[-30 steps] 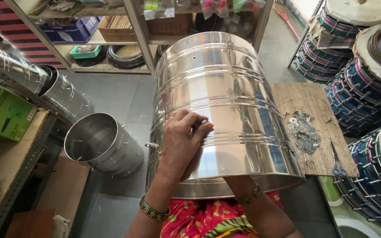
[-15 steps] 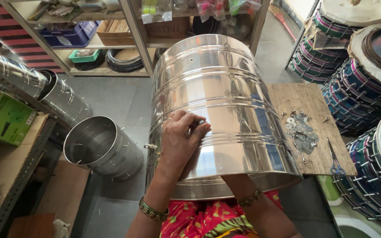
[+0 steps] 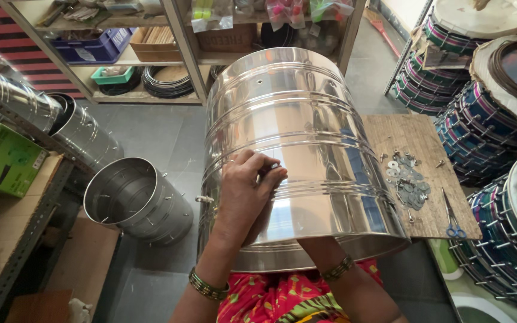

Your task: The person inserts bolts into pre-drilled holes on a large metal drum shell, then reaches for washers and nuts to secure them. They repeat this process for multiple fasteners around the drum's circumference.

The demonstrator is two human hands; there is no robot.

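A large shiny steel drum shell (image 3: pixel 306 119) lies tilted on my lap, its open end facing me. My left hand (image 3: pixel 248 185) rests on the shell's outer wall near its middle ridge, with the fingertips pinched on a small metal fastener at a hole. My right forearm (image 3: pixel 345 281), with a bangle at the wrist, reaches into the shell's open end. The right hand itself is hidden inside the shell.
A wooden board (image 3: pixel 417 173) with several washers, screws and blue-handled scissors (image 3: pixel 452 221) lies to the right. A smaller steel shell (image 3: pixel 136 200) sits on the floor at left, more shells behind it. Finished drums (image 3: pixel 498 119) are stacked right; shelves (image 3: pixel 169 54) stand ahead.
My left hand's fingers have shifted slightly on the shell wall, pinching at the hole. The shell stays on my lap and the right arm remains inside.
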